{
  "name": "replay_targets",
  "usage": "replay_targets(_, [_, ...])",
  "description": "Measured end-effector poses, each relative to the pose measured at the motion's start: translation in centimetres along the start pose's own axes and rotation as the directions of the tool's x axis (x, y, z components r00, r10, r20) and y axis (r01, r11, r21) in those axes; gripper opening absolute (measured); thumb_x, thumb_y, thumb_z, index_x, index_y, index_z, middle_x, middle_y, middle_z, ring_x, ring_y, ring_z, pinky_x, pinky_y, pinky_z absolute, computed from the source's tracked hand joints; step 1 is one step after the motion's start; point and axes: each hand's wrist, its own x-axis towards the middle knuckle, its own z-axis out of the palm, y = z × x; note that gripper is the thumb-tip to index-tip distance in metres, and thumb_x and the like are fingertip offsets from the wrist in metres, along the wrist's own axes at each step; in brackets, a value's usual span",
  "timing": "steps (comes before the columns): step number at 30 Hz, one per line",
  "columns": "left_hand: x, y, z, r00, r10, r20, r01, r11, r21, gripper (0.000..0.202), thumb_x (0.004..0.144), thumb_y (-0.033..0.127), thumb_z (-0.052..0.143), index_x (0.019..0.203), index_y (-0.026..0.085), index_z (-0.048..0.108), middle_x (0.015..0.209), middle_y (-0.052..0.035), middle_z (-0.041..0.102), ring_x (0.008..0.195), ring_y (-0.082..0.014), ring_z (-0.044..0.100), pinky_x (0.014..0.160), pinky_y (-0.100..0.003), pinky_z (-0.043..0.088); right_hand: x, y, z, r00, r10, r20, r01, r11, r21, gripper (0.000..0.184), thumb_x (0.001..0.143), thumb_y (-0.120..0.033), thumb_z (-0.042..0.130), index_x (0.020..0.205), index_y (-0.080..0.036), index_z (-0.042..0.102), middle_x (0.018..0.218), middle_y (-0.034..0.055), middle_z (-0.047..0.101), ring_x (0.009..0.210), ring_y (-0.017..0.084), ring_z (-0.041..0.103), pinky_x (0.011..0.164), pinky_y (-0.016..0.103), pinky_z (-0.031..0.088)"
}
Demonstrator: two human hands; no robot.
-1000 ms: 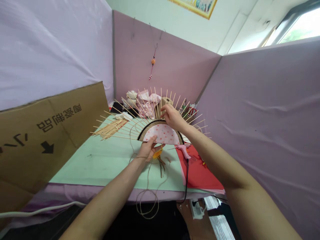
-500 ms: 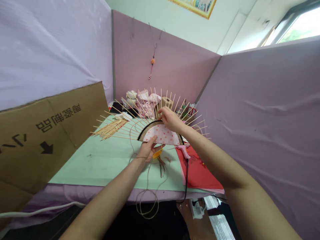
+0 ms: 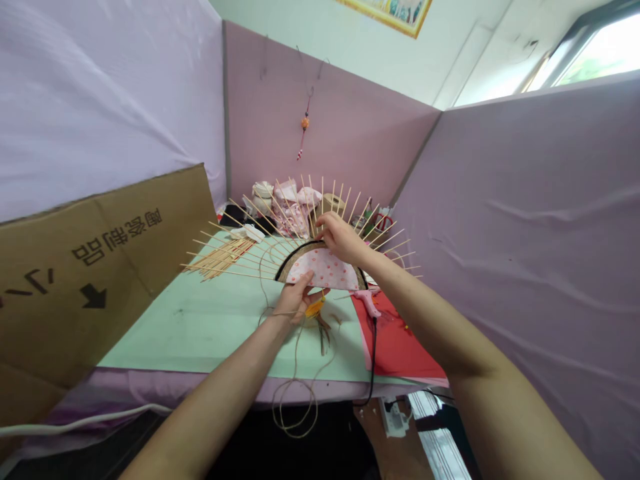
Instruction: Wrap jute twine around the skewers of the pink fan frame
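Note:
A half-round fan frame (image 3: 325,269) stands upright over the green table (image 3: 210,327), its core covered in pink dotted fabric, with several thin bamboo sticks (image 3: 235,213) fanning out from its rim. My left hand (image 3: 296,297) pinches the bottom edge of the fabric core. My right hand (image 3: 340,237) is closed at the top rim among the sticks, pinching brown twine that is wound along the rim. The loose twine (image 3: 295,380) trails down over the table's front edge.
A bundle of spare sticks (image 3: 225,257) lies at the left back. A pink glue gun (image 3: 369,303) with a black cord rests on red paper (image 3: 400,347) to the right. A cardboard sheet (image 3: 100,267) leans at left. Fabric and twine rolls (image 3: 295,203) crowd the back corner.
My right hand dropped slightly from the sticks onto the top rim of the fan core. My left hand and the frame stayed put.

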Motion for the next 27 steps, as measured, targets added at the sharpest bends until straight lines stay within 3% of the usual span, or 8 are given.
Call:
replay_targets(5, [0.1, 0.0, -0.2, 1.0, 0.016, -0.02, -0.016, 1.0, 0.009, 0.03, 0.064, 0.029, 0.083, 0.084, 0.019, 0.063, 0.086, -0.0018, 0.068, 0.095, -0.0219, 0.068, 0.086, -0.042, 0.055, 0.0, 0.9, -1.6, 0.983, 0.074, -0.167, -0.08, 0.997, -0.024, 0.027, 0.078, -0.005, 0.036, 0.096, -0.02, 0.049, 0.107, 0.0081, 0.054, 0.078, 0.014, 0.063, 0.079, 0.035, 0.05])
replay_targets(9, [0.1, 0.1, 0.0, 0.997, 0.041, -0.062, -0.042, 0.999, -0.006, 0.031, 0.064, 0.028, 0.083, 0.087, 0.02, 0.063, 0.09, -0.0022, 0.069, 0.099, -0.0234, 0.067, 0.087, -0.044, 0.055, -1.0, 1.7, -2.3, 0.977, 0.189, -0.102, -0.195, 0.979, -0.053, 0.029, 0.078, -0.007, 0.037, 0.1, -0.019, 0.051, 0.089, 0.0037, 0.062, 0.075, 0.016, 0.062, 0.078, 0.035, 0.05])
replay_targets(13, [0.0, 0.2, 0.2, 0.993, 0.063, -0.097, -0.065, 0.998, -0.021, 0.029, 0.064, 0.026, 0.082, 0.084, 0.02, 0.063, 0.086, -0.0011, 0.068, 0.098, -0.023, 0.067, 0.088, -0.046, 0.055, -2.0, 1.8, -1.9, 0.974, 0.22, -0.05, -0.223, 0.973, -0.064, 0.033, 0.077, -0.006, 0.036, 0.104, -0.019, 0.05, 0.091, 0.0045, 0.066, 0.078, 0.015, 0.062, 0.079, 0.034, 0.05])
replay_targets(17, [0.1, 0.3, 0.2, 0.992, 0.057, -0.109, -0.061, 0.998, -0.035, 0.029, 0.064, 0.025, 0.082, 0.085, 0.02, 0.062, 0.084, -0.0001, 0.068, 0.095, -0.0217, 0.068, 0.089, -0.046, 0.054, -2.2, 1.7, -1.5, 0.98, 0.196, -0.027, -0.198, 0.976, -0.096, 0.035, 0.075, -0.005, 0.036, 0.103, -0.018, 0.052, 0.097, 0.0064, 0.064, 0.081, 0.016, 0.063, 0.08, 0.035, 0.049])
replay_targets(22, [0.3, 0.3, 0.1, 0.992, 0.062, -0.112, -0.067, 0.997, -0.042, 0.032, 0.065, 0.024, 0.082, 0.089, 0.021, 0.062, 0.086, 0.0013, 0.068, 0.09, -0.019, 0.068, 0.088, -0.044, 0.054, -1.9, 1.7, -1.7, 0.984, 0.125, -0.128, -0.138, 0.985, -0.099, 0.036, 0.073, -0.005, 0.036, 0.103, -0.018, 0.051, 0.105, 0.0085, 0.057, 0.082, 0.016, 0.063, 0.081, 0.035, 0.049])
replay_targets(27, [0.1, 0.3, 0.1, 0.993, 0.065, -0.098, -0.069, 0.997, -0.036, 0.03, 0.065, 0.023, 0.082, 0.087, 0.021, 0.062, 0.082, 0.0021, 0.067, 0.083, -0.0168, 0.068, 0.088, -0.043, 0.054, -2.1, 1.3, -1.4, 0.989, 0.14, -0.051, -0.145, 0.982, -0.119, 0.038, 0.073, -0.003, 0.035, 0.104, -0.017, 0.05, 0.103, 0.0074, 0.057, 0.081, 0.016, 0.062, 0.079, 0.035, 0.048])
